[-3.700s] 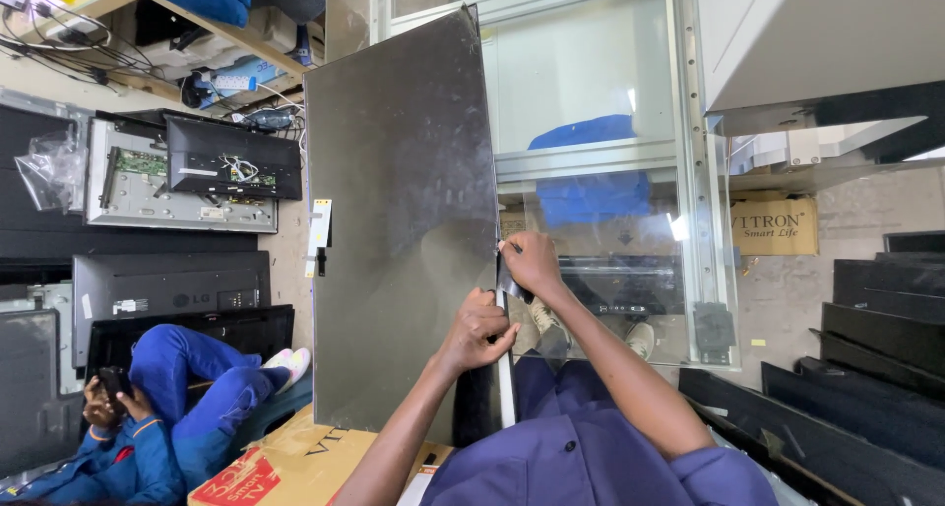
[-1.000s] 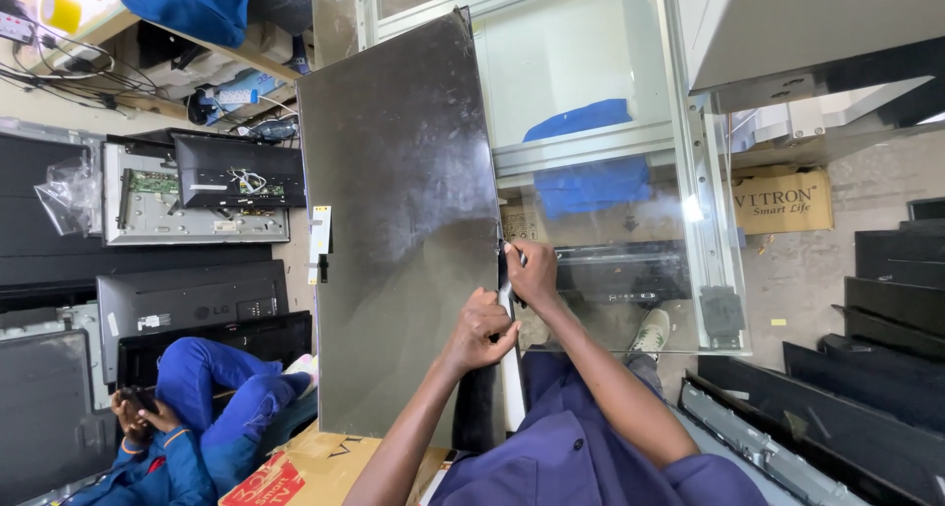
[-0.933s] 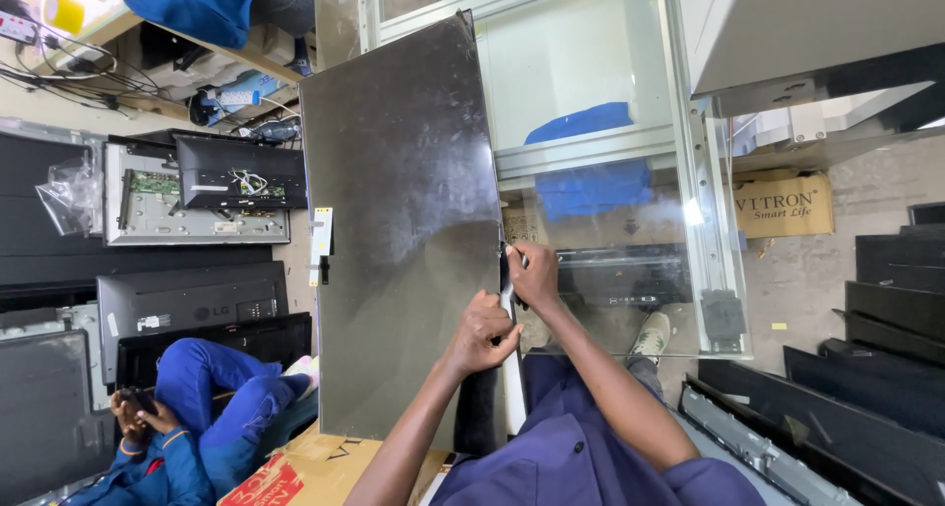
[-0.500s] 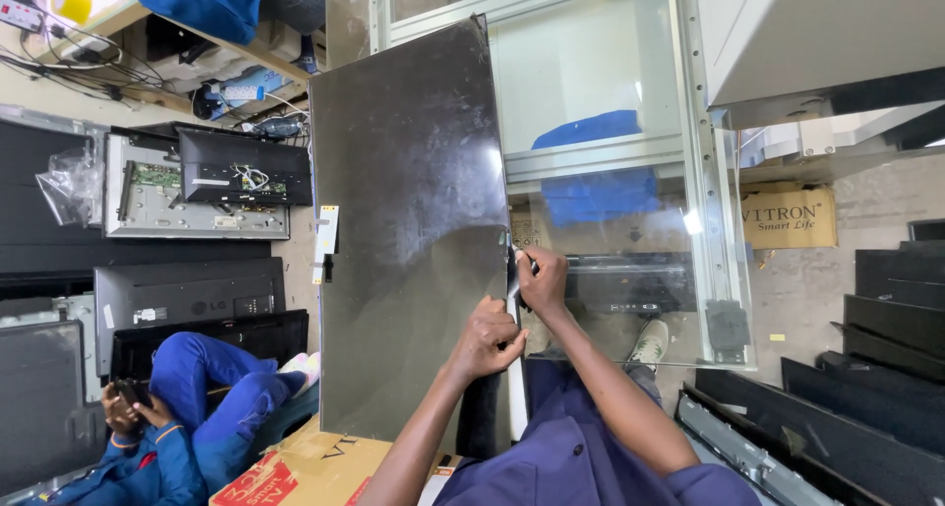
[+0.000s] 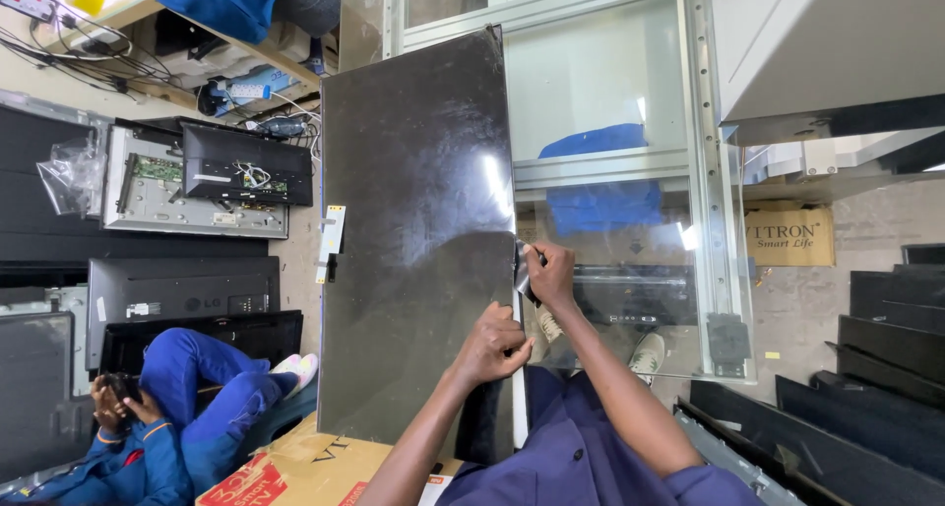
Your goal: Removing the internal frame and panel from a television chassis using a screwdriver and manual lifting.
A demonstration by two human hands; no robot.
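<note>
A large dark glossy panel stands in front of me, dusty and reflecting light. My left hand pinches its right edge with closed fingers. Just above, my right hand grips a small grey piece pressed against the same edge. Both forearms reach up from my blue shirt. A small white strip with a connector hangs on the panel's left edge. My shoes show behind the arms.
A glass and metal cabinet holding a blue cloth stands behind the panel. Opened television sets and circuit boards lean at left. Another person in blue sits low left with a phone. A cardboard box lies below; dark panels stack at right.
Both hands stay on the panel's right edge. My right hand has slid slightly along the edge towards my left hand, and the view has shifted a little.
</note>
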